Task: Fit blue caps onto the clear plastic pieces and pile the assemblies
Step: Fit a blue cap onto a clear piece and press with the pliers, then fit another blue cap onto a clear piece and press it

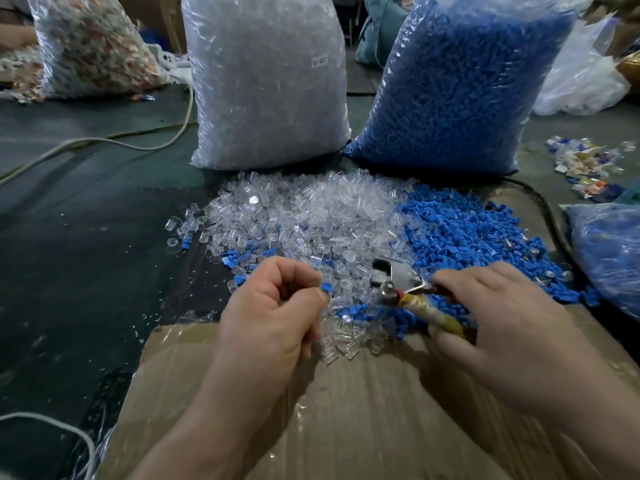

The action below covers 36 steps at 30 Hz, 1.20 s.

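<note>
1. A worker's left hand (273,306) is curled tight, thumb and forefinger pinching a single blue cap (326,287) at the fingertips. Whether a clear piece sits under it in the same pinch cannot be told.
2. The right hand (491,320) grips the tape-wrapped handles of a small metal hand tool (398,275). The tool's head lies just right of the pinched cap, above the seam where two heaps meet.
3. The step in hand appears to be the fitting itself, with a cap picked and the tool at the ready. The next move probably calls for seating the cap squarely on a clear piece and then squeezing lightly, since a skewed cap could jam or pop off.
4. The caps look like small, matte, blocky blue mouldings. The clear plastic pieces (311,209) are glassy little shells that catch the light, and are likely slippery and easily scattered.
5. Both lie loose on the table just beyond the hands, the clear heap to the left and the heap of blue caps (467,233) to the right. Their edges mingle and spill onto taped cardboard (346,410) under the wrists.
6. Behind the heaps stand two full sacks, a bag of clear parts (266,81) and a bag of blue parts (460,81). No distinct pile of finished assemblies can be made out.
</note>
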### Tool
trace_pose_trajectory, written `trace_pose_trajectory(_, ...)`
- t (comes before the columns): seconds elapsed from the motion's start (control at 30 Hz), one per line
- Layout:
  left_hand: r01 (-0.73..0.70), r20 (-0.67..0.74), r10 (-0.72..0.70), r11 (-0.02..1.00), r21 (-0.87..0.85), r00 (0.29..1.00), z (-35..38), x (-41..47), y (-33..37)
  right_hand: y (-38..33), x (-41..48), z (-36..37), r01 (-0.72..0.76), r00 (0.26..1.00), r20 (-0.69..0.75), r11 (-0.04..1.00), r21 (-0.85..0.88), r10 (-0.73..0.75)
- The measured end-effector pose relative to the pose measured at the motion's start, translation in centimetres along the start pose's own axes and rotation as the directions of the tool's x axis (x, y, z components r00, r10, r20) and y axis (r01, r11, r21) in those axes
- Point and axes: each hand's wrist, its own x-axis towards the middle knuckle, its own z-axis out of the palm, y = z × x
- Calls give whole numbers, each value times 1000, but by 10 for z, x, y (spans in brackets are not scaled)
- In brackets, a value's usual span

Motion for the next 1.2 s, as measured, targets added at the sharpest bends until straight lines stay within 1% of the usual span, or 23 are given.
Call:
trace_pose_trajectory(0.1,56,36,-58,997,61,998,4,-1,-1,7,13,6,-75,996,31,991,-110,79)
trace_pose_trajectory(0.23,63,-4,-63,994,91,998,4,0,-1,7,20,15,-126,989,55,981,-150,136)
trace_pose_trajectory(0.27,56,-12,-55,993,100,998,4,0,-1,7,19,17,-131,990,40,981,-143,138)
trace_pose_trajectory(0.3,44,-14,-43,991,124,999,5,-1,-1,6,18,17,-131,991,7,984,-124,133)
trace_pose_trajectory(0.37,3,-14,0,982,190,1000,7,-3,0,-2,14,15,-104,989,-115,993,-50,97)
trace_pose_trajectory(0.43,-40,-3,42,967,252,999,8,-7,1,-22,9,9,7,970,-242,999,50,6)
trace_pose_trajectory(0.53,-120,26,118,938,325,993,11,-12,4,-55,7,4,171,945,-299,980,100,-134)
trace_pose_trajectory(0.63,-206,41,205,905,372,978,13,-15,6,-65,7,8,201,933,-320,976,84,-164)
trace_pose_trajectory(0.73,-197,43,194,931,306,980,11,-15,8,-64,6,15,197,919,-370,973,124,-139)
trace_pose_trajectory(0.8,-166,33,163,943,290,986,8,-14,9,-64,5,21,233,900,-411,957,173,-145)
trace_pose_trajectory(0.83,-151,42,145,934,323,989,6,-13,10,-64,6,23,261,888,-433,945,199,-154)
trace_pose_trajectory(0.9,-148,100,116,891,429,988,4,-11,10,-64,6,25,313,865,-472,918,243,-170)
trace_pose_trajectory(0.93,-152,131,104,878,453,986,2,-11,11,-65,6,25,334,854,-488,908,253,-179)
trace_pose_trajectory(1.0,-145,174,79,898,415,982,1,-11,12,-66,5,25,361,845,-502,890,278,-185)
trace_pose_trajectory(1.03,-151,202,77,913,379,976,0,-12,14,-66,3,25,359,855,-490,877,320,-171)
trace_pose_trajectory(1.07,-177,237,95,919,353,967,-1,-13,15,-67,2,26,348,874,-464,853,390,-144)
trace_pose_trajectory(1.13,-259,297,158,904,340,942,-2,-15,18,-69,-2,26,305,918,-387,773,556,-83)
trace_pose_trajectory(1.17,-292,310,185,891,347,932,-2,-16,19,-69,-3,27,287,931,-357,746,600,-71)
trace_pose_trajectory(1.2,-312,311,203,882,354,928,-2,-16,19,-70,-4,27,289,932,-355,748,598,-76)
